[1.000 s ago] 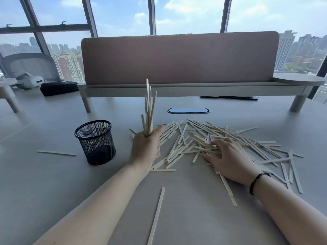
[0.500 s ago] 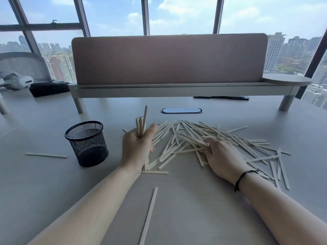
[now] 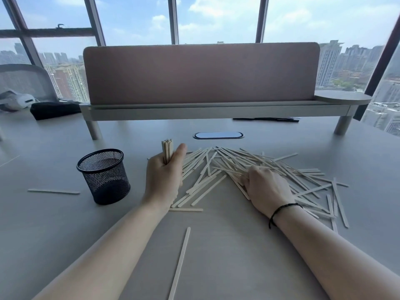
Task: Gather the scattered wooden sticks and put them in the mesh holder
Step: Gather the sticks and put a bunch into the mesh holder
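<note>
Nearest the camera, a single wooden stick (image 3: 179, 263) lies on the grey desk (image 3: 227, 245) between the two forearms, pointing away from the viewer. Just beyond it, a short stick (image 3: 185, 210) lies crosswise beside the left wrist.

The left hand (image 3: 164, 180) stands on its edge on the desk, fingers and thumb curled round an upright bundle of sticks (image 3: 167, 150) whose even tops rise above the fist. The right hand (image 3: 265, 187), with a black cord bracelet (image 3: 281, 211) at the wrist, lies palm down on the near edge of the pile of sticks (image 3: 249, 169); its fingers are bent into the heap, but whether they pinch any stick cannot be told from this view. The pile spreads from between the hands out to the right, its sticks crossing one another loosely.

To the left of the left hand, near but apart from it, the black mesh holder (image 3: 104, 176) stands upright on the desk. Farther left a lone stick (image 3: 54, 191) lies flat, well apart from the rest.

Behind the pile sits an oval cable port (image 3: 218, 135) in the desk surface. Farther back a raised shelf (image 3: 216, 110) on short legs carries a pinkish divider panel (image 3: 201, 72), with dark pens (image 3: 266, 119) lying under it. At far left are a black pouch (image 3: 54, 109), a white headset (image 3: 19, 101) and a mesh chair back (image 3: 23, 80). Windows beyond show city towers and cloudy sky.
</note>
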